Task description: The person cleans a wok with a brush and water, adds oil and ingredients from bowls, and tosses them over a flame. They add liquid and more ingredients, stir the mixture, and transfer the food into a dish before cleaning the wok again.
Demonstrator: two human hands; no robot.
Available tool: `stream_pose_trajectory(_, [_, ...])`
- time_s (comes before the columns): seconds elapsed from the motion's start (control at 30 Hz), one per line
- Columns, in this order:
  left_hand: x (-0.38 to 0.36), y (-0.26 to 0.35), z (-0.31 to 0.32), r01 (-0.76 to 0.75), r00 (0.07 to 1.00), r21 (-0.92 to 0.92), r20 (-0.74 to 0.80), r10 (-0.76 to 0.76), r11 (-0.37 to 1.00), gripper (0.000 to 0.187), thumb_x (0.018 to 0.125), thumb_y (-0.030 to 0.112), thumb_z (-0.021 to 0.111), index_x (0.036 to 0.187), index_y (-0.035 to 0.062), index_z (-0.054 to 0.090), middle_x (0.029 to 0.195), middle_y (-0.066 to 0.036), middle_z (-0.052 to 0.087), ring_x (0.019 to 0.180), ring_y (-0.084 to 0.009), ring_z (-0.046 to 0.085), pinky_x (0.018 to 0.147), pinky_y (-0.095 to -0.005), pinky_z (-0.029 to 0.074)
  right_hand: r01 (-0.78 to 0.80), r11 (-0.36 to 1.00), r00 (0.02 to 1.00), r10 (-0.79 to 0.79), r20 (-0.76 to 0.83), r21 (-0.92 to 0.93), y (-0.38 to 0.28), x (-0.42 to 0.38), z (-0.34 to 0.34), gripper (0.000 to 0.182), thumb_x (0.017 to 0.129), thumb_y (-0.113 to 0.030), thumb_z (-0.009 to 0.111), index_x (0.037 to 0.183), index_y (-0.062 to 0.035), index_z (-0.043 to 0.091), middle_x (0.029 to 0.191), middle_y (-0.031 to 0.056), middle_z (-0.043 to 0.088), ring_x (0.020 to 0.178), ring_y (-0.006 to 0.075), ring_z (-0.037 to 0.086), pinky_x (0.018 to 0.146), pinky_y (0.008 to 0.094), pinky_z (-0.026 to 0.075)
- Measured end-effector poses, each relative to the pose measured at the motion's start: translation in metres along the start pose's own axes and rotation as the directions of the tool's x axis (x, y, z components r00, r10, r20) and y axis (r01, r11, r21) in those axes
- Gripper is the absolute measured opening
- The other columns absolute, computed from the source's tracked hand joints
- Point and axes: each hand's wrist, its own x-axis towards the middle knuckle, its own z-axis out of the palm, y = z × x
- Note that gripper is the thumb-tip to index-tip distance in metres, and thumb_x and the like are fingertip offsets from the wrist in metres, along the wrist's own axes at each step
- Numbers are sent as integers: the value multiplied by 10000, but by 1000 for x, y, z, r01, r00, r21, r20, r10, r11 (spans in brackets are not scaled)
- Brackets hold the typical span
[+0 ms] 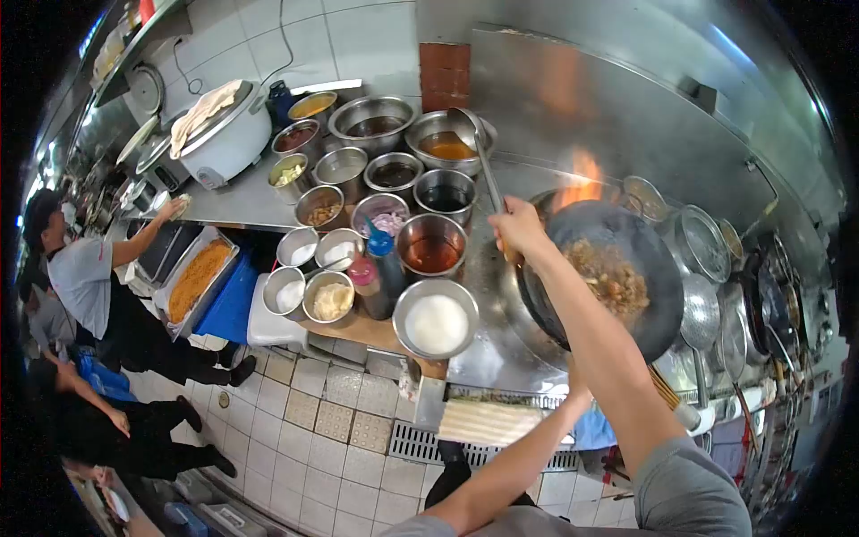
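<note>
My right hand [519, 228] is closed round the handle of a long metal ladle [490, 179]. The ladle's bowl end is over a steel bowl of orange liquid [445, 146]. My left hand [578, 387] is at the near edge of a dark wok [573, 231], its fingers mostly hidden behind my right forearm; it appears to grip the wok. Browned, chopped food [608, 277] lies in the wok, which is tilted over the burner. Flames [583, 174] rise behind its far rim.
Steel containers of sauces and ingredients, including white liquid [436, 324], crowd the left counter near squeeze bottles [383, 259]. Strainers [700, 313] hang at right. A folded cloth [492, 419] lies at the stove's front. Co-workers [85, 259] stand at left near an orange-filled tray [199, 277].
</note>
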Motion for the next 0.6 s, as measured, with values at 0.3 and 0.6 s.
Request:
stream_pose_trajectory(0.3, [-23, 5, 4, -130, 973, 532, 232, 4, 837, 207, 905, 215, 503, 998, 31, 489, 894, -35, 541, 812, -152, 499, 692, -325, 423, -450, 534, 893, 280, 353, 716, -14, 70, 42, 168, 858, -106, 518, 719, -78, 429, 572, -2, 465, 434, 77, 443, 384, 221, 354])
stream_pose_trajectory(0.6, [-32, 40, -41, 485, 604, -205, 782, -156, 850, 150, 936, 236, 486, 888, 94, 489, 758, 31, 440, 675, -104, 413, 616, -306, 373, -406, -78, 908, -150, 392, 910, 18, -69, -49, 201, 917, -199, 475, 745, -96, 460, 551, -37, 397, 399, 56, 366, 340, 203, 290])
